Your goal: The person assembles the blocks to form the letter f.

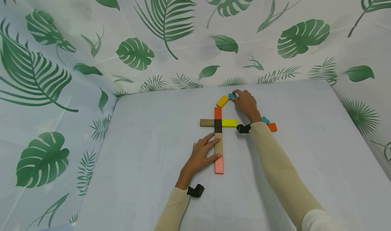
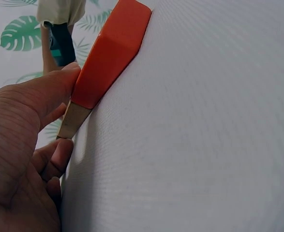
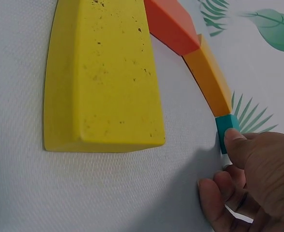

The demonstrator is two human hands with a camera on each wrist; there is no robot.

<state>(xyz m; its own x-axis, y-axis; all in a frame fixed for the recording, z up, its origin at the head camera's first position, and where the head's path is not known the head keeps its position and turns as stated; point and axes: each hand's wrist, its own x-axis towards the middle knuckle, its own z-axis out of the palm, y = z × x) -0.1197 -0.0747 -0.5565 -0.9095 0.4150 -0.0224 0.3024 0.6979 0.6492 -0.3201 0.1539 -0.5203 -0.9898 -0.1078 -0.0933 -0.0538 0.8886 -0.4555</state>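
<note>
Wooden blocks form a cross on the table: a pink block (image 1: 219, 165) nearest, then a tan block (image 1: 218, 144), a dark block (image 1: 218, 126) and an orange-red block (image 1: 218, 113). A brown block (image 1: 207, 123) and a bright yellow block (image 1: 229, 123) make the side arms. My left hand (image 1: 203, 153) lies along the column's left side, thumb at the pink block, fingertips on the tan one. An orange-yellow block (image 1: 222, 101) slants off the top. At its far end my right hand (image 1: 246, 102) pinches a small blue block (image 3: 227, 131) between thumb and fingers.
Beside the right forearm lie another blue block (image 1: 265, 119) and an orange block (image 1: 272, 127). A leaf-print cloth (image 1: 183, 64) stands behind the pale table (image 1: 146, 149) and along its sides. Black cameras are strapped to both wrists.
</note>
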